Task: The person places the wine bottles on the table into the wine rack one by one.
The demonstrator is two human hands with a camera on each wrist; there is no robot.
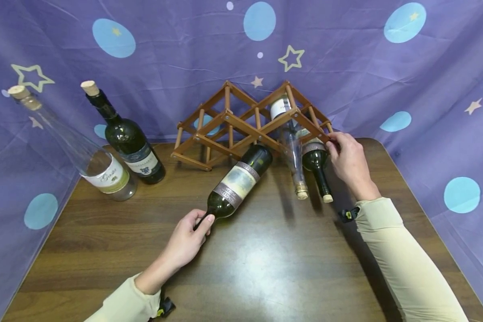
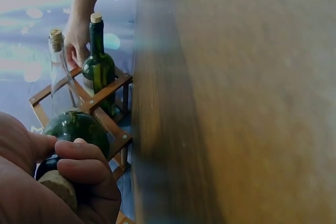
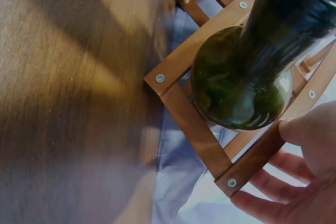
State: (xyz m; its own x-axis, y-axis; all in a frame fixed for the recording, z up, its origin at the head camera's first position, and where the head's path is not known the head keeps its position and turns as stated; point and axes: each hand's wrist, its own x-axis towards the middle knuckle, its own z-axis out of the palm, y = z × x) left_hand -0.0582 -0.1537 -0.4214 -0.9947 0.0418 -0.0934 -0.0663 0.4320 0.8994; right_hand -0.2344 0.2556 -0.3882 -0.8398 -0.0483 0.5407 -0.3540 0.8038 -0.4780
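My left hand grips a dark green wine bottle by its neck. The bottle slants away, its base end overlapping the front of a wooden lattice wine rack in the head view. Seen from the left wrist, the cork pokes out past the curled fingers. My right hand holds the rack's right end, thumb on the wooden slat and fingers beyond it. Beside that hand, a green bottle lies in the rack, neck forward. A clear bottle lies in the slot left of it.
On the left of the wooden table stand a tall clear corked bottle and a dark corked bottle. A purple patterned cloth hangs close behind the rack and along both sides.
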